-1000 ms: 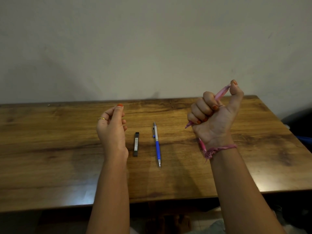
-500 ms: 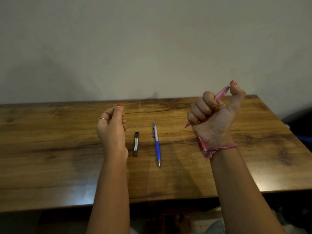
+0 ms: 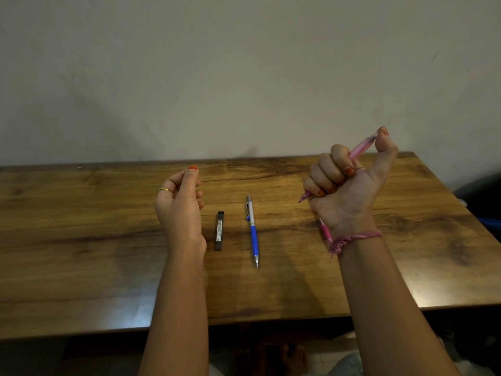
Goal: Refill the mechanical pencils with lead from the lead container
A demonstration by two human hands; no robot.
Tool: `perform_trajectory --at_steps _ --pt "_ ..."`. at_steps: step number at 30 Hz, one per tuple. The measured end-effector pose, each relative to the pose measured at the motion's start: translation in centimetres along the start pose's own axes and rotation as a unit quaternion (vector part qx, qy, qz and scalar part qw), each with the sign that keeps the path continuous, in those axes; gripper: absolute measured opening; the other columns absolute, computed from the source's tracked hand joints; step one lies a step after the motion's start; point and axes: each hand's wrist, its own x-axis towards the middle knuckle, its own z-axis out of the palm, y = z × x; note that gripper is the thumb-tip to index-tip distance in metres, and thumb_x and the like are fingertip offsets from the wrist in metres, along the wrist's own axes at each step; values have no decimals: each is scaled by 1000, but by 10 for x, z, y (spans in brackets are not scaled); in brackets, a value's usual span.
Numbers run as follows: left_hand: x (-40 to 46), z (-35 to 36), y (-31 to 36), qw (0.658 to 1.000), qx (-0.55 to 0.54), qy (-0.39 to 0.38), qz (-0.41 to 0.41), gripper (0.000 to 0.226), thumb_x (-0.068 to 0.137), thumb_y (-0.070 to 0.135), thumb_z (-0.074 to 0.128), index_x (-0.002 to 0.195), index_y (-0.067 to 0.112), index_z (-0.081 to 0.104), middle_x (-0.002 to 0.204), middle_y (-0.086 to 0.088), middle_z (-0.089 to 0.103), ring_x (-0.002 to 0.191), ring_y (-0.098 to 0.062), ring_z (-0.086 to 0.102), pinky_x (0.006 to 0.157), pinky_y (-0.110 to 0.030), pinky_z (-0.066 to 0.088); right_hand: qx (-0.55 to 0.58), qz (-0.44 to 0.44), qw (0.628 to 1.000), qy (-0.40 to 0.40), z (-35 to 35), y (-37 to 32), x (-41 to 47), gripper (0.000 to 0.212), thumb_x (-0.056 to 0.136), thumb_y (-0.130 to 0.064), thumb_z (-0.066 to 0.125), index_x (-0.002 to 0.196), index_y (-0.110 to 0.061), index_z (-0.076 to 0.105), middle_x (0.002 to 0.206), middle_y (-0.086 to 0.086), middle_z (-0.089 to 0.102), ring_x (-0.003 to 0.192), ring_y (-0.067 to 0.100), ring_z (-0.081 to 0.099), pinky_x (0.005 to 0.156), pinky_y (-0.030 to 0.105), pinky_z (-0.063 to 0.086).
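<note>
My right hand [image 3: 345,191] is raised over the right part of the table, closed in a fist around a pink mechanical pencil [image 3: 362,147]. The thumb rests on the pencil's upper end and its tip pokes out below the fingers to the left. My left hand [image 3: 179,207] hovers left of centre, fingers loosely curled, with nothing visible in it. A black lead container [image 3: 219,230] lies flat just right of that hand. A blue and silver mechanical pencil [image 3: 253,234] lies beside the container, tip toward me. A second pink pencil [image 3: 325,232] lies on the table, partly hidden behind my right wrist.
The wooden table [image 3: 81,240] stands against a plain pale wall. Its front edge is close to me and its right edge ends near a dark object [image 3: 485,202] with something blue. A pink thread band circles my right wrist.
</note>
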Motion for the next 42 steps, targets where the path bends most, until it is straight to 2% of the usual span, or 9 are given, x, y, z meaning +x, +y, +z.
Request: perform_trajectory --at_steps 3,14,25,29,35,42 --pt "0 0 0 1000 -3 1 -1 8 84 23 70 78 24 65 61 15 61 56 1 51 46 -14 41 4 -8 1000 3 -1 -1 -1 56 79 -68 39 47 -23 31 42 -9 21 40 9 13 41 24 11" --pt "0 0 0 1000 -2 2 -2 9 84 25 71 78 25 65 62 16 62 56 2 52 48 -14 42 16 -16 1000 -4 -1 -1 -1 56 81 -69 35 51 -22 26 44 -8 19 40 10 14 41 24 10" --pt "0 0 -1 1000 -3 2 0 9 84 25 71 77 26 65 64 15 62 57 1 52 47 -14 42 20 -11 1000 -2 -1 -1 -1 60 85 -70 33 49 -22 30 44 -8 21 41 10 14 41 25 11" --pt "0 0 -1 1000 -1 0 1 9 84 26 71 77 27 65 64 15 62 58 1 53 48 -15 42 12 -13 1000 -2 0 -1 -1 56 79 -68 37 48 -22 30 43 -8 20 41 10 13 43 26 9" --pt "0 0 -1 1000 -3 0 0 10 83 26 71 75 27 65 64 15 63 59 1 53 48 -14 42 15 -10 1000 3 1 -1 -1 61 86 -69 30 47 -22 30 43 -8 20 40 10 13 40 23 12" --pt "0 0 -2 1000 0 -3 -1 9 83 27 71 77 28 65 64 16 63 58 2 53 48 -14 43 20 -6 1000 2 1 -1 -2 61 86 -69 31 48 -22 30 43 -8 21 41 10 13 40 24 10"
